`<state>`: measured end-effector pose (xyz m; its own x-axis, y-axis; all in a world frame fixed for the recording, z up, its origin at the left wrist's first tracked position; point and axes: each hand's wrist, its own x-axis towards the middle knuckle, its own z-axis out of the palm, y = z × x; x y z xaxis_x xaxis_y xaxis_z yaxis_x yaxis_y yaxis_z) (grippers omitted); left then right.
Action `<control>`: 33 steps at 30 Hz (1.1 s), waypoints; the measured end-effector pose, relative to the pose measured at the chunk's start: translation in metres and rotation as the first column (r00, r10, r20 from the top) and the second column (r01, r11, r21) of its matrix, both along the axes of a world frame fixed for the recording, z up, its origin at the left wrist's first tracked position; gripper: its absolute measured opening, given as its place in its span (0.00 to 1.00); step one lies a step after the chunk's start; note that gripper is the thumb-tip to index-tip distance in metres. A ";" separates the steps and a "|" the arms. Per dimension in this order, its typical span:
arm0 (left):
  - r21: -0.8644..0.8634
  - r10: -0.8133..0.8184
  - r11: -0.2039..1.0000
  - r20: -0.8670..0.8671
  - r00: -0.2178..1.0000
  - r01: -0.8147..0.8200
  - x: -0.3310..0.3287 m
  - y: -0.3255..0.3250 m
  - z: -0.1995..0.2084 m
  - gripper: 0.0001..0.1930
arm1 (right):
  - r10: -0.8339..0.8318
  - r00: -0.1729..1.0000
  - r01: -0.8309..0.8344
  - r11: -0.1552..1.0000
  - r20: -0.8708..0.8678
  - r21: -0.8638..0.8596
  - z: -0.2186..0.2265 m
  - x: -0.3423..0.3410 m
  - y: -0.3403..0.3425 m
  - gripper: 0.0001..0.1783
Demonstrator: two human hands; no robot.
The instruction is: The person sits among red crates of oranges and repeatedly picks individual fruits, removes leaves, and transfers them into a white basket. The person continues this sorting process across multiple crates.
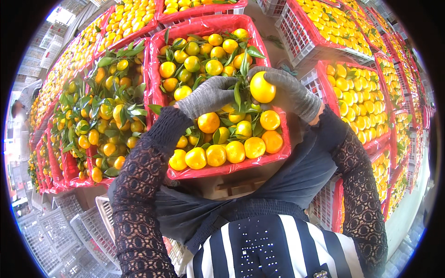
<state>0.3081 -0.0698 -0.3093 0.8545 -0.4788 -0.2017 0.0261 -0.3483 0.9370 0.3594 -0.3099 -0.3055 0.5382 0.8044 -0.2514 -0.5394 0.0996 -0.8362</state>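
My right hand (289, 92), in a grey knitted glove, is closed around a large yellow-orange mandarin (263, 87) held above the crate. My left hand (208, 96), gloved the same way, is beside it with its fingers bent together. Green leaves (238, 95) stand at the left fingertips; whatever those fingers pinch is hidden. Beneath both hands lies a crate lined with red plastic film (218, 173). Mandarins sit along its near edge in a neat row (235, 152). Toward its far end, mandarins with leaves attached (214, 67) lie loosely, some of them greenish.
On the left, another red-lined crate is heaped with leafy mandarins (109, 111). Crates of neatly arranged mandarins (357, 99) are stacked at the right, and more (333, 21) stand at the far right. Empty white plastic crates (51, 236) are piled at the lower left.
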 end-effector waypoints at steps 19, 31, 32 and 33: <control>0.220 0.209 0.652 0.868 0.451 -0.726 0.017 0.054 0.014 0.26 | -0.393 0.897 0.391 0.919 -0.200 -0.051 -0.010 0.011 -0.008 0.26; 0.323 0.294 0.839 0.409 0.864 -0.438 -0.031 0.044 0.004 0.23 | 0.921 -0.120 -0.096 0.360 0.370 -0.928 -0.014 -0.018 0.058 0.20; 0.338 0.263 0.848 0.400 0.878 -0.407 -0.034 0.051 0.002 0.23 | 0.941 -0.132 -0.102 0.299 0.310 -0.949 -0.019 -0.019 0.060 0.19; 0.347 0.238 0.848 0.424 0.874 -0.400 -0.036 0.056 -0.001 0.23 | 0.946 -0.147 -0.151 0.269 0.291 -0.951 -0.025 -0.019 0.063 0.18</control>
<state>0.2720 -0.0136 -0.3105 0.9939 -0.1069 0.0275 -0.0974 -0.7324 0.6739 0.3407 -0.2473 -0.3302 0.0454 0.7714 -0.6347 0.8815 -0.3299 -0.3378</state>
